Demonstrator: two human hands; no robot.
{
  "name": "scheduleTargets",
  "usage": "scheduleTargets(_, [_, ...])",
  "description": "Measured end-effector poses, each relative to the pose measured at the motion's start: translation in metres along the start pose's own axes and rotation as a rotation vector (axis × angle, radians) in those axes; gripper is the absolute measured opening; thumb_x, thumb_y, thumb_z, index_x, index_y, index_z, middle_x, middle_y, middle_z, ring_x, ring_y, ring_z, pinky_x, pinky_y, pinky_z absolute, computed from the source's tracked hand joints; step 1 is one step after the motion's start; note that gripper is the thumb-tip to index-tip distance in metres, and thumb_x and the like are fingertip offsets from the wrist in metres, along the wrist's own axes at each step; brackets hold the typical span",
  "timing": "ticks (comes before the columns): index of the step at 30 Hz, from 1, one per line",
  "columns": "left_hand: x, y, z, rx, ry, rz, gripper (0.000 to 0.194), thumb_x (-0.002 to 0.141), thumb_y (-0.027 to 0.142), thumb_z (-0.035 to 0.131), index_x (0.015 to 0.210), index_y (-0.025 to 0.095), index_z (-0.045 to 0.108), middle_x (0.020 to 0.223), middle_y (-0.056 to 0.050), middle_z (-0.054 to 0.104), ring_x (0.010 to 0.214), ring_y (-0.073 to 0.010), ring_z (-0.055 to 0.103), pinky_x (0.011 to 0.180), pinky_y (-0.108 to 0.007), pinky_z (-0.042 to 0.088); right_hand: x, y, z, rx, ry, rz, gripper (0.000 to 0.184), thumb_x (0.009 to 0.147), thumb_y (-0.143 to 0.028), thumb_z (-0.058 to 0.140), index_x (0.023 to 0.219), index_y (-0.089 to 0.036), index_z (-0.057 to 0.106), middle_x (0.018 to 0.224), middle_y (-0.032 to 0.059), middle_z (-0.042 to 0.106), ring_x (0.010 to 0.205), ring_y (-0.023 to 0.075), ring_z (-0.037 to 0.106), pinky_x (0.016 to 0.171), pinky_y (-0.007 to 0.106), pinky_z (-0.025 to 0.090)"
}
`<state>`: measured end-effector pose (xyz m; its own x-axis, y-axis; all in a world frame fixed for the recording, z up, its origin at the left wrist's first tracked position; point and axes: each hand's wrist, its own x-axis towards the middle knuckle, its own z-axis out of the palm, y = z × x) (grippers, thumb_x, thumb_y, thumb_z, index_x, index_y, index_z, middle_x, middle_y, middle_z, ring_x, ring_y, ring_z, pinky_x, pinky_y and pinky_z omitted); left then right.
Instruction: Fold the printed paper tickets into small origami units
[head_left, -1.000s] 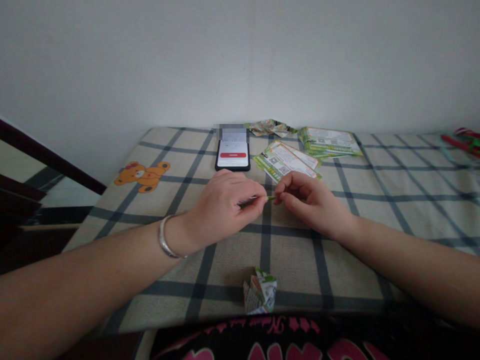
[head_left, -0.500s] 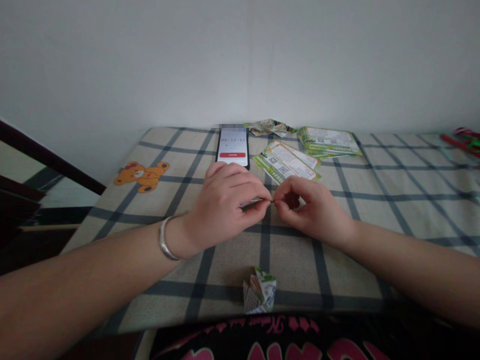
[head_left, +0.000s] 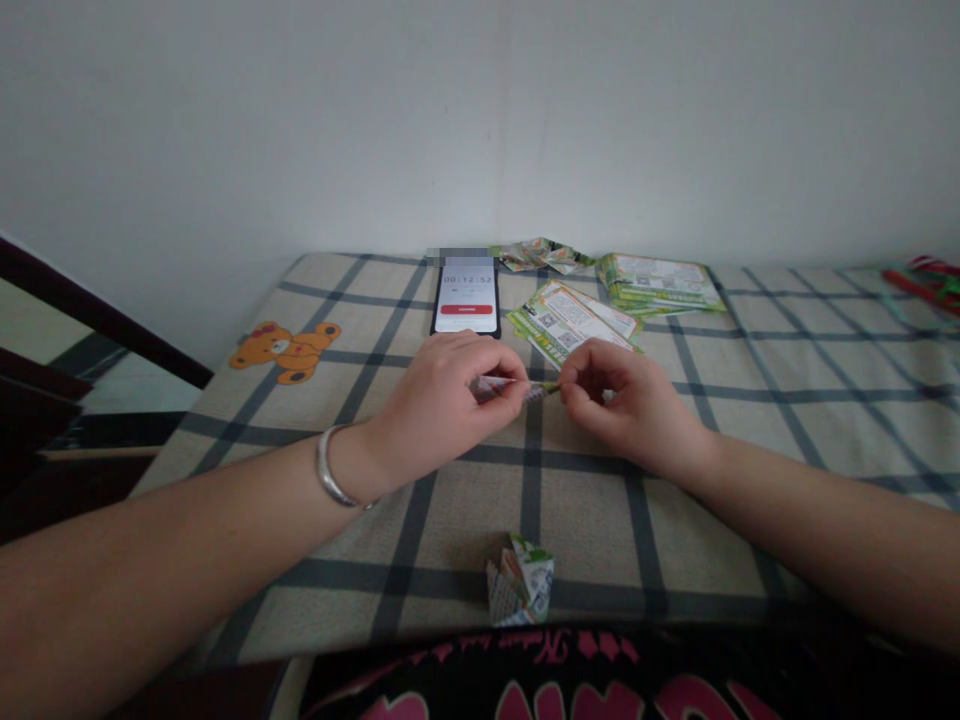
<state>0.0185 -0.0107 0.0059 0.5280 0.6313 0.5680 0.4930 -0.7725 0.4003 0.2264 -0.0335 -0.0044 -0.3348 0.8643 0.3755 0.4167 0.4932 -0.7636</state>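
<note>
Between my two hands is a small folded piece of printed paper [head_left: 538,390], narrow and seen nearly edge-on. My left hand [head_left: 457,395] pinches its left part between thumb and fingers. At the paper's right tip, my right hand [head_left: 626,405] grips it with thumb and index finger. Much of the paper is hidden behind the left fingers. Close to the table's front edge sits a folded paper piece [head_left: 521,580] with green and white print. Just beyond my hands lie printed leaflets [head_left: 574,322], fanned over each other.
A phone [head_left: 466,295] showing a running timer lies behind my left hand. Folded paper pieces [head_left: 544,255] and a leaflet stack [head_left: 660,283] are by the wall. A bear picture [head_left: 286,352] is on the checked tablecloth [head_left: 337,570]; red items [head_left: 930,285] lie far right.
My hands have drawn slightly apart, the left to the left and the right a little to the right. More of the folded paper shows between them. The phone's timer has advanced a second.
</note>
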Motion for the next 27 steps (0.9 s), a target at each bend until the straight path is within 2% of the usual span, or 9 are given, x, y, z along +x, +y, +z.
scheduleTargets(3, [0.000,-0.001,0.000,-0.067,-0.023,-0.047,0.006,0.083,0.018,0.062,0.078,0.017,0.062,0.074,0.003,0.065,0.069,-0.0096,0.058,0.066,-0.021,0.045,0.000,0.005,0.000,0.056,0.008,0.056,0.007,0.080,-0.013,0.056,0.078,-0.019,0.054,0.069,-0.0027,0.055,0.060,0.0089,0.050,0.053,0.022,0.039])
scheduleTargets(7, [-0.001,-0.004,0.001,-0.111,-0.031,-0.080,0.001,0.085,0.017,0.062,0.086,0.018,0.063,0.079,0.004,0.066,0.072,-0.0087,0.060,0.066,-0.019,0.046,0.002,0.010,-0.001,0.128,0.024,0.105,0.004,0.084,-0.018,0.055,0.081,-0.019,0.053,0.074,-0.0008,0.060,0.065,0.0101,0.053,0.056,0.024,0.040])
scheduleTargets(13, [-0.003,-0.009,0.001,-0.161,-0.050,-0.097,0.021,0.089,0.023,0.058,0.110,0.018,0.057,0.076,0.004,0.063,0.065,-0.0087,0.060,0.061,-0.019,0.048,0.008,0.010,-0.002,0.295,0.048,0.165,0.011,0.084,-0.027,0.057,0.078,-0.020,0.051,0.073,-0.0012,0.062,0.056,0.0076,0.051,0.052,0.022,0.041])
scheduleTargets(17, [-0.003,-0.012,0.002,-0.234,-0.071,-0.146,0.019,0.089,0.026,0.059,0.107,0.019,0.060,0.083,0.001,0.067,0.063,-0.0087,0.061,0.055,-0.019,0.046,0.009,0.011,-0.002,0.369,0.041,0.189,0.015,0.084,-0.032,0.059,0.080,-0.020,0.051,0.074,-0.0004,0.064,0.056,0.0076,0.051,0.051,0.022,0.043])
scheduleTargets(21, [-0.003,-0.015,0.006,-0.354,-0.048,-0.247,0.017,0.088,0.027,0.060,0.103,0.019,0.057,0.070,0.003,0.062,0.058,-0.0086,0.059,0.049,-0.018,0.043,0.009,0.013,-0.002,0.396,0.056,0.177,0.015,0.086,-0.033,0.059,0.085,-0.021,0.049,0.074,-0.0014,0.064,0.058,0.0080,0.055,0.050,0.021,0.044])
scheduleTargets(25, [-0.004,-0.016,0.007,-0.494,-0.044,-0.322,0.020,0.088,0.024,0.060,0.104,0.021,0.049,0.064,0.006,0.060,0.048,-0.0071,0.057,0.043,-0.016,0.042,0.008,0.013,-0.002,0.339,0.105,0.155,0.016,0.086,-0.030,0.060,0.088,-0.023,0.045,0.074,-0.0026,0.064,0.063,0.0097,0.060,0.054,0.022,0.047])
scheduleTargets(27, [-0.004,-0.017,0.007,-0.518,-0.062,-0.344,0.015,0.089,0.025,0.060,0.100,0.021,0.051,0.061,0.007,0.060,0.044,-0.0062,0.055,0.041,-0.015,0.042,0.006,0.011,-0.003,0.249,0.096,0.122,0.013,0.086,-0.026,0.060,0.088,-0.023,0.047,0.076,-0.0017,0.066,0.062,0.0098,0.059,0.055,0.023,0.046])
